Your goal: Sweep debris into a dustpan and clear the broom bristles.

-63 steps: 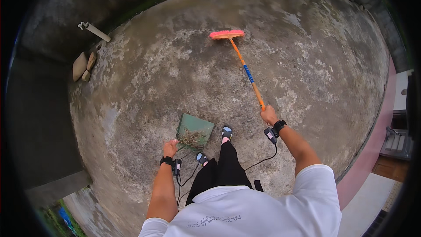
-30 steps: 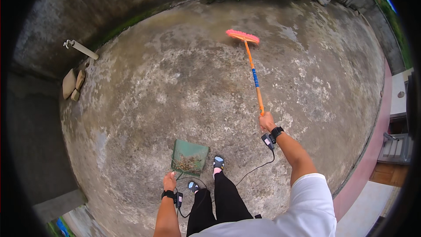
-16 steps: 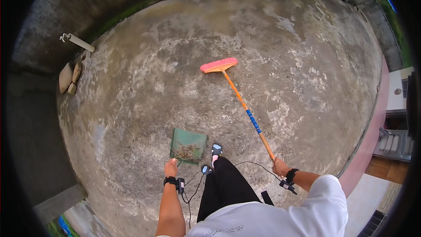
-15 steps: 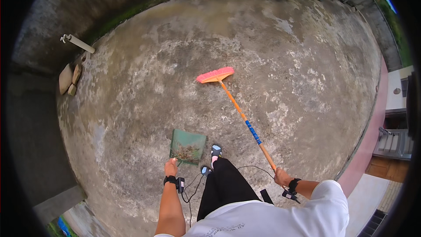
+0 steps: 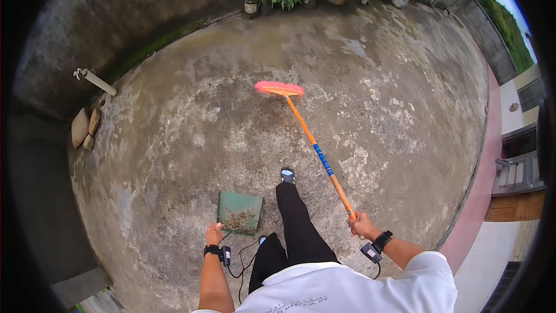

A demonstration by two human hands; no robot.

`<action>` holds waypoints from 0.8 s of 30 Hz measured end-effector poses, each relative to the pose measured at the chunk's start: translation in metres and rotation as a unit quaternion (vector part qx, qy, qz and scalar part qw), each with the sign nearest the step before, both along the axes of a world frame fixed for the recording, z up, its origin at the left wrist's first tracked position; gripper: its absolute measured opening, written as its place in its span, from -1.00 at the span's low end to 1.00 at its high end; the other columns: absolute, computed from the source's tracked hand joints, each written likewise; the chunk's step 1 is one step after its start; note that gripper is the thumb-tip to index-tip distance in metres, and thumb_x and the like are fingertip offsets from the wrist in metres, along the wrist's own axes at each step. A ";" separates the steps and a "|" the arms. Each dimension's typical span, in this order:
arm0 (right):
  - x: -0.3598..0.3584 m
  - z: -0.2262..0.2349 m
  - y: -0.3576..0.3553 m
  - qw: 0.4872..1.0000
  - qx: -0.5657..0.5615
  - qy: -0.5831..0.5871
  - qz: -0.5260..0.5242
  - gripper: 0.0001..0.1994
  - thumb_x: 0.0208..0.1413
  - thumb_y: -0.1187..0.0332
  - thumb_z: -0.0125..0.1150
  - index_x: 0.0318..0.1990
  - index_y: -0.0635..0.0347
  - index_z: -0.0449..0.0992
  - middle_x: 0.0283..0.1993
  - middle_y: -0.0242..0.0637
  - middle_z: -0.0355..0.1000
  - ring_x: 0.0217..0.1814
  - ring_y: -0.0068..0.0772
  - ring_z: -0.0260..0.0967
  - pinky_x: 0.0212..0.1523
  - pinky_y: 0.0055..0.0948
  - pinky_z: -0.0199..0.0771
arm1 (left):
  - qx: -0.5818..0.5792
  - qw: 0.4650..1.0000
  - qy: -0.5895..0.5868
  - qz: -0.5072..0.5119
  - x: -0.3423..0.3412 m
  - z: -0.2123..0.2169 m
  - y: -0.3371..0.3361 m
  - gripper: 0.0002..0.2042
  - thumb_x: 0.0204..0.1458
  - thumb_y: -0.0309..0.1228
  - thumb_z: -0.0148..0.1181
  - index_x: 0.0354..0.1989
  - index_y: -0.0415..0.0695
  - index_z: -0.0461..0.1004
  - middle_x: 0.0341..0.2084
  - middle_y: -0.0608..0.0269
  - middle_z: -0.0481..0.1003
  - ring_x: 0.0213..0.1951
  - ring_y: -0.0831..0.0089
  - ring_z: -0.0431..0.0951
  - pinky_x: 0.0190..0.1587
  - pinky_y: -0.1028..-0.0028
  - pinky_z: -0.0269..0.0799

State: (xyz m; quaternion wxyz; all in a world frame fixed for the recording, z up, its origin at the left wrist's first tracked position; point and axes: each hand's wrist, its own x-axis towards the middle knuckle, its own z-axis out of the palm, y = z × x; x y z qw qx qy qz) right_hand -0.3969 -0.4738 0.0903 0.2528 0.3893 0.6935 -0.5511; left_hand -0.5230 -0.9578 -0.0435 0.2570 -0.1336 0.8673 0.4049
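Relative to one second earlier: the right hand (image 5: pixel 360 225) has drawn back toward the body; the broom (image 5: pixel 322 159) handle has swung from near 12 o'clock to 11 o'clock.

Relative to half a second earlier: the broom head (image 5: pixel 279 89) has rotated clockwise, close to the 9-to-3 line. The right shoe (image 5: pixel 288 176) has advanced; the dustpan (image 5: pixel 240 202) has shifted from its 9 o'clock to its 8 o'clock.
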 end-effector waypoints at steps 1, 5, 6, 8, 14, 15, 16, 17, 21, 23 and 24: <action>-0.036 -0.011 0.015 1.000 0.019 0.012 -0.019 -0.91 -0.18 0.48 -0.10 -0.53 0.35 0.25 -0.76 -0.32 0.21 -0.81 -0.53 0.19 -0.79 -0.53 0.30 | 0.029 0.999 -0.012 0.018 0.001 0.008 0.007 -0.73 -0.06 -0.28 -0.15 -0.49 -0.22 0.42 -0.83 0.18 0.33 -0.75 0.49 0.35 -0.66 0.48 0.22; -0.205 -0.071 0.068 0.992 0.119 0.041 -0.031 -0.89 -0.20 0.48 -0.13 -0.64 0.35 0.27 -0.82 -0.24 0.22 -0.86 -0.45 0.18 -0.89 -0.50 0.16 | 0.014 0.999 0.002 0.051 0.035 -0.007 -0.021 -0.68 -0.03 -0.20 -0.15 -0.48 -0.20 0.43 -0.88 0.29 0.27 -0.79 0.57 0.27 -0.69 0.54 0.18; -0.246 -0.077 0.084 0.988 0.142 0.038 -0.048 -0.88 -0.20 0.49 -0.14 -0.65 0.34 0.27 -0.83 -0.22 0.22 -0.87 -0.44 0.18 -0.91 -0.49 0.13 | 0.031 0.994 -0.071 0.073 0.033 0.000 -0.018 -0.72 -0.03 -0.25 -0.13 -0.46 -0.20 0.43 -0.89 0.37 0.24 -0.80 0.65 0.23 -0.72 0.60 0.14; -0.325 -0.113 0.123 0.984 0.156 0.026 -0.087 -0.86 -0.22 0.54 -0.19 -0.67 0.38 0.29 -0.82 -0.20 0.22 -0.88 -0.43 0.18 -0.93 -0.49 0.08 | -0.085 0.986 -0.134 -0.050 0.031 0.011 -0.016 -0.67 -0.07 -0.19 -0.10 -0.23 -0.17 0.26 -0.65 0.04 0.30 -0.57 0.39 0.32 -0.52 0.38 0.20; -0.539 -0.176 0.177 0.961 0.112 0.101 -0.232 -0.89 -0.21 0.53 -0.19 -0.58 0.42 0.26 -0.77 -0.18 0.20 -0.84 -0.39 0.17 -0.91 -0.47 0.09 | -0.272 0.937 -0.199 -0.097 0.063 0.029 -0.018 -0.59 -0.11 -0.21 -0.06 -0.09 -0.15 0.21 -0.44 -0.12 0.37 -0.49 0.15 0.39 -0.49 0.27 0.25; -0.567 -0.186 0.193 0.964 0.150 0.081 -0.203 -0.90 -0.20 0.52 -0.19 -0.57 0.41 0.23 -0.76 -0.19 0.18 -0.85 -0.38 0.15 -0.90 -0.47 0.08 | -0.215 0.966 -0.121 -0.074 0.074 0.021 -0.028 -0.63 -0.10 -0.26 -0.06 -0.11 -0.16 0.23 -0.44 -0.10 0.38 -0.47 0.15 0.39 -0.47 0.29 0.25; -0.590 -0.189 0.185 0.964 0.115 0.080 -0.225 -0.90 -0.19 0.52 -0.19 -0.53 0.41 0.21 -0.75 -0.18 0.18 -0.84 -0.38 0.15 -0.90 -0.46 0.08 | -0.166 0.984 -0.048 -0.043 0.085 0.022 -0.033 -0.66 -0.09 -0.31 -0.06 -0.13 -0.17 0.25 -0.43 -0.08 0.38 -0.45 0.15 0.38 -0.44 0.30 0.26; -0.606 -0.200 0.204 0.957 0.104 0.113 -0.245 -0.89 -0.19 0.52 -0.19 -0.50 0.42 0.21 -0.74 -0.17 0.19 -0.83 -0.37 0.16 -0.89 -0.45 0.08 | -0.156 0.985 -0.056 -0.045 0.074 0.026 -0.021 -0.66 -0.09 -0.31 -0.06 -0.13 -0.17 0.25 -0.43 -0.08 0.38 -0.45 0.15 0.38 -0.44 0.30 0.26; -0.672 -0.232 0.231 0.948 0.100 0.149 -0.262 -0.89 -0.17 0.53 -0.19 -0.45 0.41 0.19 -0.71 -0.21 0.16 -0.83 -0.43 0.09 -0.88 -0.49 0.00 | -0.134 0.981 -0.143 0.010 0.039 0.061 0.005 -0.71 -0.06 -0.39 -0.08 -0.13 -0.18 0.26 -0.38 -0.03 0.38 -0.32 0.20 0.35 -0.27 0.33 0.25; -0.703 -0.234 0.257 0.965 0.092 0.141 -0.199 -0.90 -0.16 0.53 -0.22 -0.48 0.40 0.19 -0.73 -0.23 0.16 -0.83 -0.43 0.10 -0.88 -0.52 0.03 | -0.145 0.972 -0.182 0.025 0.026 0.059 0.011 -0.71 -0.06 -0.38 -0.08 -0.13 -0.18 0.26 -0.38 -0.03 0.38 -0.32 0.20 0.35 -0.27 0.34 0.25; -0.719 -0.235 0.260 0.970 0.061 0.125 -0.199 -0.91 -0.16 0.53 -0.22 -0.48 0.39 0.19 -0.74 -0.24 0.16 -0.83 -0.43 0.11 -0.87 -0.52 0.04 | -0.151 0.969 -0.194 0.032 0.024 0.059 0.013 -0.71 -0.06 -0.38 -0.08 -0.13 -0.18 0.26 -0.38 -0.03 0.38 -0.32 0.20 0.35 -0.26 0.34 0.25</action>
